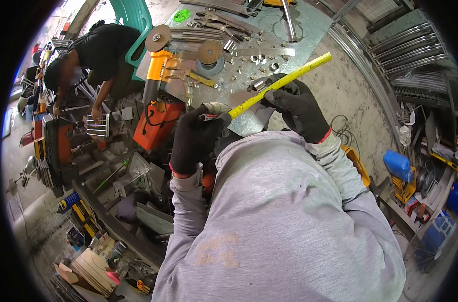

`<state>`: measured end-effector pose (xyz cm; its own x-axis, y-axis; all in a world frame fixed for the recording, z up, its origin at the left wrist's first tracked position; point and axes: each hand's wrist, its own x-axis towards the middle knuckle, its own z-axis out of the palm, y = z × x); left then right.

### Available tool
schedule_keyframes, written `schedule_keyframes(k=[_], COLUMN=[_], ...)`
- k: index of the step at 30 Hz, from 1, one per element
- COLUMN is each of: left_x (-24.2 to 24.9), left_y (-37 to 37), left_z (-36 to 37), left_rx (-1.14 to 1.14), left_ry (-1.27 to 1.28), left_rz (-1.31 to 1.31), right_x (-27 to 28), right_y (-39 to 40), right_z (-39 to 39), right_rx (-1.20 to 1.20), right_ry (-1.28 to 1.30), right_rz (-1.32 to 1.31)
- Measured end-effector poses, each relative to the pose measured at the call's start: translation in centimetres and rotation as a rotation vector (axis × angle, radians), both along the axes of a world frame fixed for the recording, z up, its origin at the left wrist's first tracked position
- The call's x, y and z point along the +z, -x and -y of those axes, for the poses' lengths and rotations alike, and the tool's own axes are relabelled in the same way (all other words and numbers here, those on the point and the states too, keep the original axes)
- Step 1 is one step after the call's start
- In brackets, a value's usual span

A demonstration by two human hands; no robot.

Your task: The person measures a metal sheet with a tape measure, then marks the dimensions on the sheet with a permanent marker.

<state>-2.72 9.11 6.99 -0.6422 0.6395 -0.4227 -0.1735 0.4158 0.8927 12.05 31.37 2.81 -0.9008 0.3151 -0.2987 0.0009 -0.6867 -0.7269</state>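
A yellow tape measure blade (pixel 289 78) stretches diagonally in front of me, from my left hand up past my right. My left hand (pixel 196 131), in a black glove, is closed at the blade's lower end. A marker (pixel 207 117) with a red and white barrel sticks out between its fingers. My right hand (pixel 297 108), gloved in black with a red cuff, is closed around the blade's middle. Beside its fingertips, against the blade, is a short shiny metal tube (pixel 260 84). The fingers partly hide the tube.
The metal worktable (pixel 309 22) carries an orange angle grinder (pixel 158 65), abrasive discs (pixel 209 52), a flat metal strip (pixel 269 52) and several small metal rings. At left, another person (pixel 105 55) bends over a small metal rack (pixel 97 126). A red toolbox (pixel 158 126) stands beside the table.
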Motion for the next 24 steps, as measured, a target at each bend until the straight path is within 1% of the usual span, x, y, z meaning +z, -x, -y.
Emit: schedule_keyframes(k=[3, 6, 8, 12, 14, 17, 19, 22, 24], left_x=[0.1, -0.7, 0.1, -0.2, 0.5, 0.3, 0.2, 0.2, 0.0], left_y=[0.0, 0.3, 0.1, 0.2, 0.0, 0.1, 0.2, 0.3, 0.3], left_z=[0.0, 0.4, 0.2, 0.4, 0.3, 0.3, 0.4, 0.5, 0.5], left_rx=[-0.019, -0.029, -0.024, -0.029, -0.018, -0.009, -0.01, -0.018, -0.017], left_ry=[0.042, 0.033, 0.022, -0.002, 0.012, 0.009, -0.007, 0.038, -0.016], left_rz=[-0.045, -0.019, -0.004, 0.007, 0.02, 0.032, 0.031, 0.036, 0.046], right_x=[-0.2, -0.2, -0.3, -0.4, -0.6, -1.0, -0.8, -1.0, -0.3], right_y=[0.0, 0.1, 0.1, 0.0, -0.1, -0.2, -0.1, 0.2, 0.0], right_z=[-0.2, -0.1, -0.2, -0.4, -0.6, -0.9, -0.7, -0.4, -0.2], right_rx=[0.008, 0.014, 0.001, 0.016, 0.022, 0.089, 0.076, 0.036, 0.004], right_ry=[-0.012, 0.021, 0.041, -0.031, -0.049, -0.078, -0.07, -0.055, -0.012], right_rz=[-0.01, -0.018, -0.014, -0.01, -0.01, -0.011, 0.004, -0.027, -0.014])
